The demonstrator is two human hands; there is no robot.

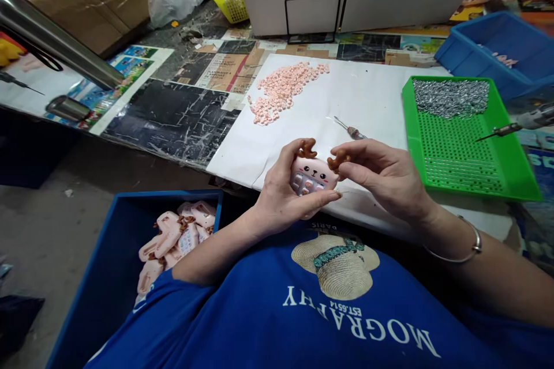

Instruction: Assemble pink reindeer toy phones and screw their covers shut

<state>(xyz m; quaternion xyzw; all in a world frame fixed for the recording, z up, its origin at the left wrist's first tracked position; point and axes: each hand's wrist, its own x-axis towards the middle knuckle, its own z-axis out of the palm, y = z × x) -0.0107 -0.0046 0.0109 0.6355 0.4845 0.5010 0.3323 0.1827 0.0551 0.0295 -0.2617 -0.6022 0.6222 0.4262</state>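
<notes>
My left hand [283, 191] is wrapped round a pink toy phone [315, 173] with a small face and light keys. One brown antler [307, 149] stands at the toy's upper left edge, beside my left fingertips. Between the thumb and fingers of my right hand [387, 176] is another brown antler [339, 159], held at the toy's upper right corner. Whether that antler is seated in the toy cannot be made out. Behind the hands, a small screwdriver [351, 130] lies on the white sheet [372, 98].
Small pink parts [285, 89] are heaped on the sheet. On the right stand a green tray [459, 167] of metal screws, a blue bin [485, 52] and a power driver [532, 118]. A blue crate [101, 259] of pink toys is at lower left. A metal post [60, 34] leans at left.
</notes>
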